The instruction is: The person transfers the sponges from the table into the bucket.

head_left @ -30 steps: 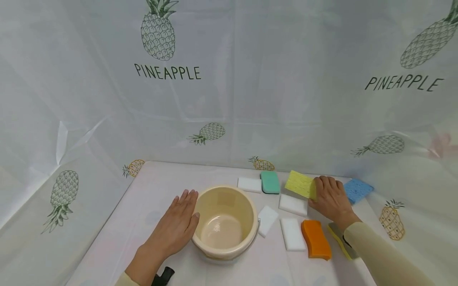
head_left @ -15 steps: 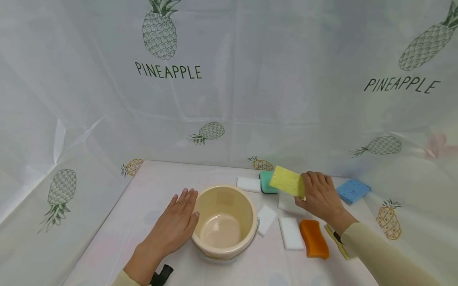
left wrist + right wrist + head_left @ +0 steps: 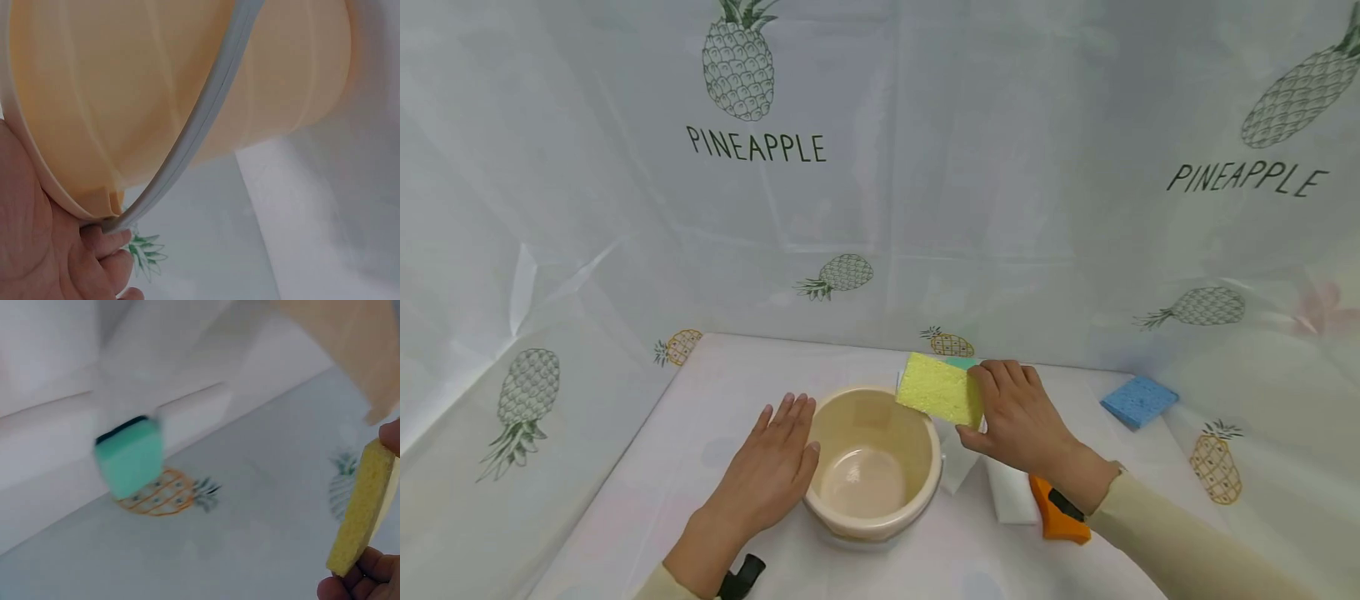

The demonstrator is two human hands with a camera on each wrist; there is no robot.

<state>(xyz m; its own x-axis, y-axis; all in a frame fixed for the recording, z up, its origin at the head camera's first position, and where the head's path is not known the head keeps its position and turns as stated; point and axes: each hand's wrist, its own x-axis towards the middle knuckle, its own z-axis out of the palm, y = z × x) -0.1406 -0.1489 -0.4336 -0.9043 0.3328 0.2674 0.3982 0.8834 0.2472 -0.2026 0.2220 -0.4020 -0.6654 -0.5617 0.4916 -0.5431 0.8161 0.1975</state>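
Observation:
A cream bucket point(image 3: 867, 408) stands upright on the table. My left hand point(image 3: 766, 471) rests against its left rim with fingers extended; in the left wrist view that hand point(image 3: 50, 244) touches the rim beside the end of the grey bucket handle point(image 3: 195, 125). My right hand point(image 3: 1026, 421) pinches a yellow sponge point(image 3: 936, 390) by its right end, thumb below and fingers above. The sponge is held up at the bucket's far right rim, partly overlapping it in the head view. The right wrist view shows the sponge point(image 3: 357, 515) edge-on between fingers and thumb.
A blue sponge point(image 3: 1140, 402) lies far right. An orange sponge point(image 3: 1058, 517) and white sponges point(image 3: 1011, 493) lie right of the bucket, partly behind the right arm. A green sponge point(image 3: 131, 459) with a dark layer lies near the pineapple-printed back curtain point(image 3: 970, 208).
My right hand has carried the yellow sponge leftward from beside the blue sponge to the bucket's right rim. The left hand has stayed against the bucket.

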